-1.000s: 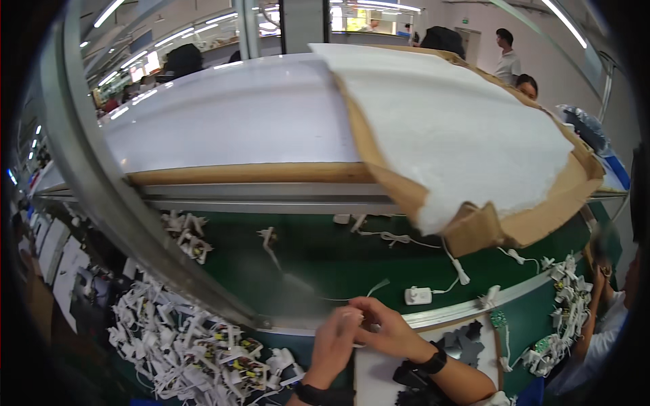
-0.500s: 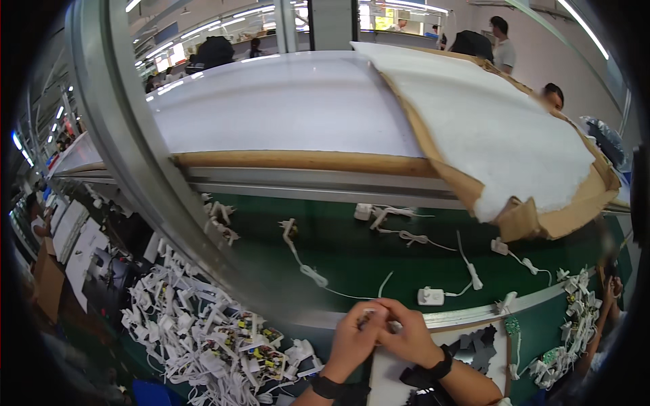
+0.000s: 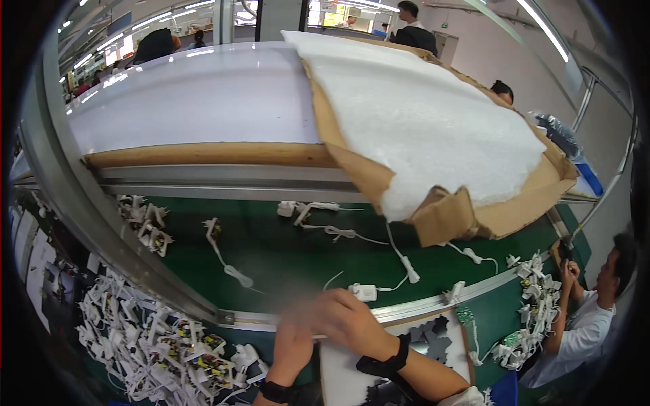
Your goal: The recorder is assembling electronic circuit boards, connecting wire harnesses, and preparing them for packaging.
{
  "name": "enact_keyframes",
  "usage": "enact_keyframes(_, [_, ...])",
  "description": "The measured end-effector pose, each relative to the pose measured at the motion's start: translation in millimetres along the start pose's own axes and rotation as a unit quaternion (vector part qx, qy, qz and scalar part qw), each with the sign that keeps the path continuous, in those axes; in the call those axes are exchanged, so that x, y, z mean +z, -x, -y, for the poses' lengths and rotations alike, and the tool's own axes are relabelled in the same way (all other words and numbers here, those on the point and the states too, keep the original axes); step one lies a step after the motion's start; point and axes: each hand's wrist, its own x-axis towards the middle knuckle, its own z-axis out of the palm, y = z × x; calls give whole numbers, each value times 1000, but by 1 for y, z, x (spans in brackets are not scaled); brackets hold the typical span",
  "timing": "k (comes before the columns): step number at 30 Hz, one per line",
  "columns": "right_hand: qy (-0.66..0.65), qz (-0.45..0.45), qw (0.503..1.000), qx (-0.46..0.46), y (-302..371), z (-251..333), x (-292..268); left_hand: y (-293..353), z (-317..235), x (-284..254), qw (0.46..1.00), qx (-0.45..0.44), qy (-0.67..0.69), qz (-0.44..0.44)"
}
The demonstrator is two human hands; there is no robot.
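My left hand [image 3: 292, 338] and my right hand [image 3: 343, 317] meet at the near edge of the green conveyor belt [image 3: 284, 254], both blurred. Their fingers are closed together over something small that I cannot make out. A white adapter with a cable [image 3: 365, 291] lies on the belt just beyond my right hand. Below my hands lies a white board [image 3: 342, 365] with dark grey foam pieces [image 3: 430, 336]. Both wrists wear black bands.
A heap of white adapters and circuit boards [image 3: 162, 345] lies at lower left. More cabled adapters [image 3: 223, 250] are scattered on the belt. A torn cardboard sheet with white padding [image 3: 433, 135] overhangs the shelf above. A person in white [image 3: 589, 325] works at the right.
The view has swung left and down. My hands stay joined at the belt edge, now blurred, and the white adapter sits closer to my right hand.
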Motion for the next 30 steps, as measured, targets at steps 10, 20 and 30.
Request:
enact_keyframes(10, [18, -19, 999, -35, -6, 6, -5, -1, -41, -1, 976, -159, 144, 29])
enact_keyframes(20, [81, 2, 992, -91, -11, 4, -12, 2, -24, -2, 969, -158, 184, 43])
enact_keyframes(30, [57, -6, 995, -86, -8, -2, -9, 2, -45, 1, 983, -127, 129, 17])
